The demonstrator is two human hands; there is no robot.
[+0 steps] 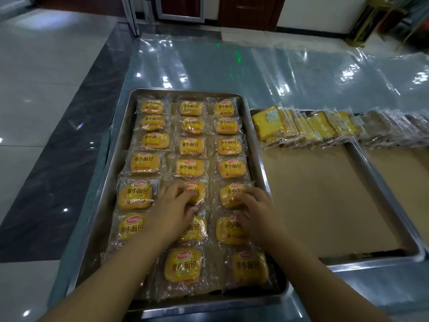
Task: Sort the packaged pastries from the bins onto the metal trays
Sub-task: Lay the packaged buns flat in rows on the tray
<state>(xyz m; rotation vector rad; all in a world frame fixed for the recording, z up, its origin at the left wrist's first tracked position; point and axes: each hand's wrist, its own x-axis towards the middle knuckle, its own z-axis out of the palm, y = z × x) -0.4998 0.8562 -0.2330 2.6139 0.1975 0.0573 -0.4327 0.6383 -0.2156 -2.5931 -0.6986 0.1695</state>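
1. I have both hands down on the near-left metal tray [256,145], which sits on the plastic-covered table [301,73] and is filled with yellow packaged pastries in three columns.
2. My left hand [173,211] rests on the middle-column pastry [197,192], fingers [183,194] curled over its near edge, pressing or pinching it; I can't tell which.
3. My right hand [254,209] does the same on the right-column pastry [228,195], fingers bent down on the wrapper.
4. I judge this is squaring two packs into their row, so the grid stays tight and flat.
5. Each pack lies label-up, printed text reading towards me, long axis roughly across the tray.
6. The second tray [394,212], just to the right, is paper-lined and mostly bare; only a shingled row of flat packs [325,129] leans along its far edge, overlapping to save room.
7. No bins show here.
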